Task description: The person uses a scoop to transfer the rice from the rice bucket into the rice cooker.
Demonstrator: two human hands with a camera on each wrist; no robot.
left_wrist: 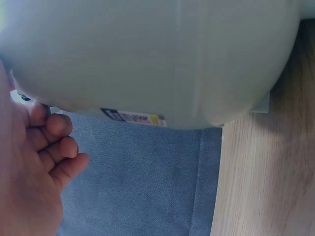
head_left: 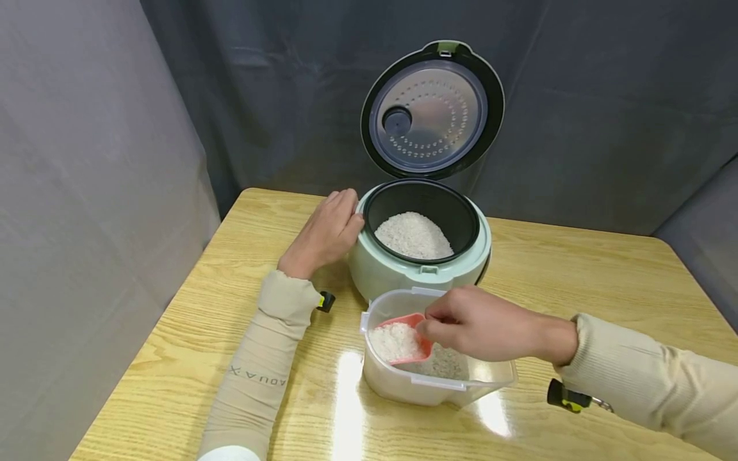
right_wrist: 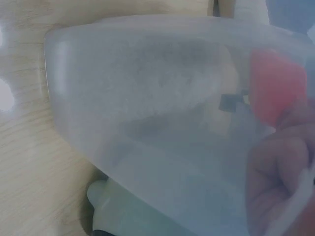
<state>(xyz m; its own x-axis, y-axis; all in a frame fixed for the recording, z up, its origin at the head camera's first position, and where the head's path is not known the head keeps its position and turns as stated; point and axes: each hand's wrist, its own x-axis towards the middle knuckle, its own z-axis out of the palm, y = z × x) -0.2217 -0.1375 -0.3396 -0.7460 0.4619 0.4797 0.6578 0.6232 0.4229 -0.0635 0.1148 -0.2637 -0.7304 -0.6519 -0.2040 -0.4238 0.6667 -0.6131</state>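
In the head view my right hand grips a red measuring scoop heaped with white rice. The scoop is inside the mouth of a translucent plastic bin, whose lower part holds more rice. Through the bin's cloudy wall the right wrist view shows the scoop and curled fingers. My left hand holds the side of a pale green rice cooker near its rim. Its fingers are bent against the cooker body in the left wrist view. White rice lies in the black inner pot.
The cooker's round lid stands raised at the back, before a dark grey curtain. Bin and cooker stand close together on a light wooden table. Grey curtains hang on both sides.
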